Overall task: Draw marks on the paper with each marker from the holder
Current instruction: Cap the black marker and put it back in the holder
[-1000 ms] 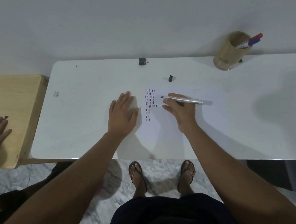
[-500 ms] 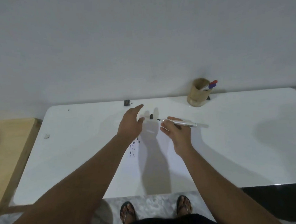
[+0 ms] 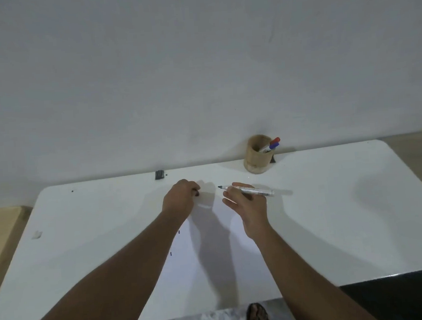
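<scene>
Your right hand (image 3: 248, 202) holds the uncapped marker (image 3: 248, 191) in a pinch grip: thumb and fingers are pressed together on the front part of the barrel, and the dark tip points toward 9 o'clock. The barrel runs toward 3 o'clock, past the hand, above the white surface (image 3: 334, 221).

Your left hand (image 3: 181, 198) is at 9 o'clock from the marker tip, near it but apart. Its fingers are curled down and closed around a small dark cap (image 3: 196, 193), which shows only at the fingertips. You cannot tell whether the cap is lifted or touching the surface.

The paper (image 3: 211, 254) lies flat on the surface at 6 o'clock from both hands, between your forearms. It is nearly the same colour as the surface, so its edges are hard to trace. Two small dark marks (image 3: 178, 232) show beside the left forearm; the forearm hides any others.

The holder (image 3: 257, 156), a tan cylinder, stands upright at 1 o'clock from the right hand, at the far edge of the surface by the wall. Two markers lean inside it toward 2 o'clock: a red-capped marker (image 3: 275, 140) and a blue-capped marker (image 3: 274, 145), just beside each other.

A small black block (image 3: 159, 174) sits at the far edge, at 11 o'clock from the left hand.
</scene>
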